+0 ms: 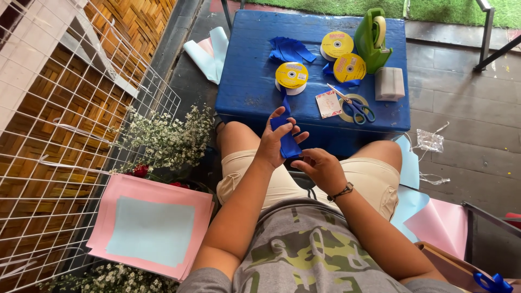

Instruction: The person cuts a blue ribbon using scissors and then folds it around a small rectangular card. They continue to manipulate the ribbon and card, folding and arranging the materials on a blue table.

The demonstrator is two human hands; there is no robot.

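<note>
1. Two hands working over the lap: left hand (273,142) pinching a folded length of blue ribbon (286,140) between thumb and fingers, upper fingers partly spread; right hand (320,167) curling in at 4 o'clock from it, fingertips closing on the ribbon's lower end.
2. Judging progress as early-to-middle: ribbon already pulled off and doubled into a flat fold, yet showing no finished bow or knot; shaping and tying seemingly remaining.
3. Looking deep royal blue, smooth and slightly glossy, wide enough to cover much of the palm, folded upright; trailing upward at 12 o'clock toward a yellow ribbon spool (291,77).
4. Resting on the blue table (249,76) at 12 o'clock: that spool nearest, two more yellow spools (342,54) at 1 o'clock, loose blue ribbon scraps (290,50) between them.
5. Lying at 1 o'clock: blue-handled scissors (355,107), untouched, on a tape ring, just beside a small card (328,103); green tape dispenser (373,39) and a pale block (389,83) further out.
6. Sitting at 9 o'clock: small white flowers (168,138) with red blooms below; pink and pale blue paper sheets (149,228) at 8 o'clock; white wire grid (65,135) beyond.
</note>
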